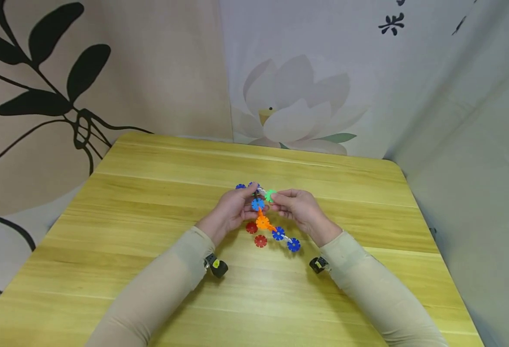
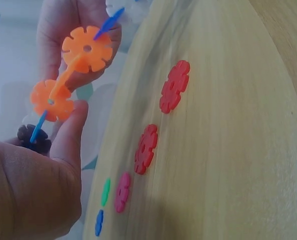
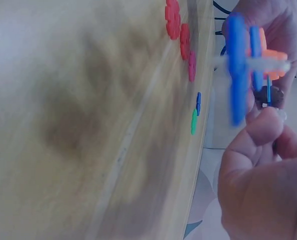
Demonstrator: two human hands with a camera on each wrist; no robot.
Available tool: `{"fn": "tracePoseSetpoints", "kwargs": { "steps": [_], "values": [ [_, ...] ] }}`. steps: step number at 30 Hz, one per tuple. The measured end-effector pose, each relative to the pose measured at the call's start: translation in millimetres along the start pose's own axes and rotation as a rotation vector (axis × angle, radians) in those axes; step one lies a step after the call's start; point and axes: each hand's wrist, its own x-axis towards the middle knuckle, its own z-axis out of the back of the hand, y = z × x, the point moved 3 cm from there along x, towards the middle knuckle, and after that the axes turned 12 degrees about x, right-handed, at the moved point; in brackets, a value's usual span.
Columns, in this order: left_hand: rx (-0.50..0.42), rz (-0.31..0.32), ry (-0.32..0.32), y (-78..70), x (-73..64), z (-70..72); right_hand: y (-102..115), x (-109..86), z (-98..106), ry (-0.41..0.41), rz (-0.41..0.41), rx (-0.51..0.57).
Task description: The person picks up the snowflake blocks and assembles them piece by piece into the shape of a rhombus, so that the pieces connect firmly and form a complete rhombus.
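My left hand (image 1: 234, 209) grips a chain of notched, flower-shaped plastic discs near a dark brown disc (image 2: 34, 139). From there the chain runs through a light blue disc (image 1: 257, 204) and orange discs (image 1: 262, 222). Two darker blue discs (image 1: 293, 245) with a white one between form its lower end. My right hand (image 1: 299, 209) pinches a small whitish clear disc (image 3: 282, 115) beside the brown one; the fingertips partly hide it. Past those fingertips in the head view is a green disc (image 1: 270, 195), seen lying on the table in the wrist views.
Two red discs (image 1: 260, 241) lie on the wooden table (image 1: 159, 217) beneath the chain. A pink disc (image 2: 122, 192) and a blue disc (image 3: 198, 103) lie farther back. Printed curtains (image 1: 306, 96) hang behind the far edge. A small camera (image 1: 217, 265) sits on each wrist.
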Motion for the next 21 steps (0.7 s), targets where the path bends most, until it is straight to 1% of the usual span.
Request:
{"fn": "tracePoseSetpoints", "kwargs": {
  "steps": [6,11,15,21],
  "values": [
    [0.021,0.001,0.027,0.1,0.1,0.7,-0.4,0.2,1.0,-0.019,0.002,0.007],
    [0.037,-0.004,0.021,0.9,-0.2,1.7,-1.2,0.2,1.4,-0.026,0.008,0.010],
    [0.029,-0.008,0.019,2.7,0.1,2.4,-1.4,-0.1,1.5,-0.033,0.009,0.003],
    [0.019,-0.023,0.048,1.5,-0.9,1.9,-0.6,0.0,1.2,-0.027,0.014,-0.008]
  ]
}}
